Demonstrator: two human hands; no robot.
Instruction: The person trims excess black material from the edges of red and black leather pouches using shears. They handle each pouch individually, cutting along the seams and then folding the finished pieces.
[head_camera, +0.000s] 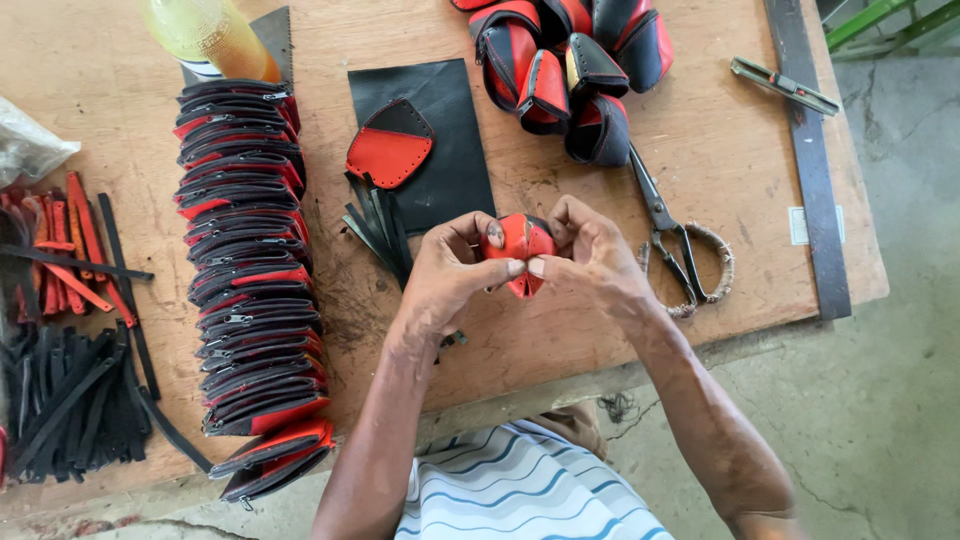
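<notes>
Red-and-black leather is sitting between your fingers: you are pinching a small pouch (522, 252) with both hands just above the near edge of the wooden table (700, 150). Your left hand (450, 275) is closing on its left side, thumb on top, while your right hand (590, 250) is gripping its right side, fingertips meeting at the pouch's lower seam. At nine o'clock from the pouch, a long stack of zippered pieces (250, 270) is running down the table. At eleven o'clock, a flat red-and-black panel (390, 145) is lying on a black leather sheet (440, 110). At one o'clock, finished pouches (570, 60) are piling up, and at three o'clock scissors (670, 235) are resting just beside your right hand.
</notes>
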